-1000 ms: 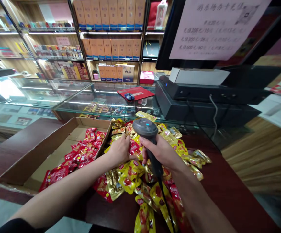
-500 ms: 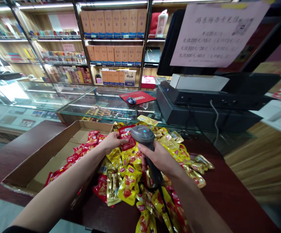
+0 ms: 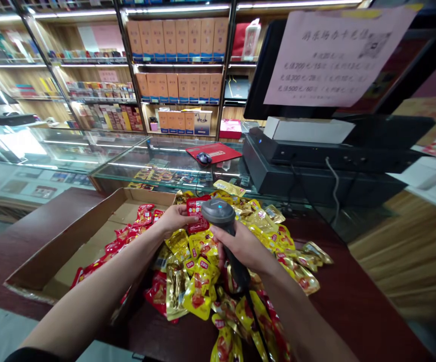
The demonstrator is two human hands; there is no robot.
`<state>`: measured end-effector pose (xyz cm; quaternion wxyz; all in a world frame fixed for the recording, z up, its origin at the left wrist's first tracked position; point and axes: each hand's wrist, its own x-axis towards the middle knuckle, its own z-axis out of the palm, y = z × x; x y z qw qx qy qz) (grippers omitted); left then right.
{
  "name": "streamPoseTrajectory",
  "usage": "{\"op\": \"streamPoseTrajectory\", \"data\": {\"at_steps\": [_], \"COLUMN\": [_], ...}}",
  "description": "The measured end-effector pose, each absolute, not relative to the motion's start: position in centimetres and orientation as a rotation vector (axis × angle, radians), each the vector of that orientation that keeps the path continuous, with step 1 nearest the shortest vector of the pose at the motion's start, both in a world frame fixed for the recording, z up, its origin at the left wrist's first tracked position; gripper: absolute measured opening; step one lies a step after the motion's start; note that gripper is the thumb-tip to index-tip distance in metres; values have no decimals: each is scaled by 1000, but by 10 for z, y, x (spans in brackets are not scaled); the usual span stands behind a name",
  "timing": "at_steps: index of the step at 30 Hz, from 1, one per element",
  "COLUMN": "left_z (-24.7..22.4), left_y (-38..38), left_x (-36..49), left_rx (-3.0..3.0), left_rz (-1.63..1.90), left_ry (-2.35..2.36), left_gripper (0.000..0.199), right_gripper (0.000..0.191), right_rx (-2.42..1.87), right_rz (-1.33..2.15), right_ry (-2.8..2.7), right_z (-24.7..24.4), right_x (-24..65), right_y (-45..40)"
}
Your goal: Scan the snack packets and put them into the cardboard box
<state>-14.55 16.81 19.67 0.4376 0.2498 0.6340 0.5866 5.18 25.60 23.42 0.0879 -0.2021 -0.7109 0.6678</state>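
Observation:
My left hand [image 3: 176,219] pinches a small red packet [image 3: 196,215] by its left edge, above a heap of yellow and gold packets [image 3: 201,281]. Wrapped round the handle of a dark grey barcode scanner [image 3: 220,212] is my right hand [image 3: 240,244]. The scanner's head overlaps the packet's right side in view; whether they touch cannot be told. A blue light shows on top of the scanner, and its cable runs down over the heap. Left of the heap, an open cardboard box [image 3: 90,244] holds red packets [image 3: 127,234].
Behind the heap is a glass counter [image 3: 127,156] with a red mat [image 3: 221,151] and a mouse [image 3: 204,158]. At the right stand a black cash drawer [image 3: 316,176] and a monitor with a paper sign [image 3: 327,60]. Shelves of orange boxes [image 3: 176,40] line the back.
The scanner and my right hand have shifted slightly left, closer to the red packet. My left hand still pinches the packet, nearly in place.

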Motion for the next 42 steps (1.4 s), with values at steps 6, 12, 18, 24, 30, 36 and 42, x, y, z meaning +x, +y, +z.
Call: {"op": "streamPoseTrajectory", "data": {"at_steps": [6, 12, 18, 24, 30, 36, 42], "left_z": [198, 197, 211, 245, 264, 256, 236], "left_y": [169, 169, 165, 148, 82, 23, 27], "left_x": [-143, -142, -145, -171, -199, -195, -124], "left_rx": [631, 654, 649, 755, 854, 939, 1297], "left_rz": [1459, 1457, 1486, 1566, 1585, 1548, 1306], "left_ry": [1605, 1611, 1576, 1734, 1952, 2122, 2123], "left_gripper": [47, 41, 44, 38, 38, 42, 23], "right_gripper": [23, 26, 34, 41, 41, 37, 35], "right_rx": [-576, -620, -660, -600, -544, -508, -594], "right_rz": [1985, 2011, 2025, 1978, 1867, 1872, 1889], "right_ry": [-2125, -2104, -2049, -2056, -2091, -2085, -2070], "right_z": [234, 237, 242, 259, 278, 290, 283], "right_x": [52, 51, 54, 55, 64, 70, 82], "right_y": [256, 255, 256, 256, 232, 191, 154]}}
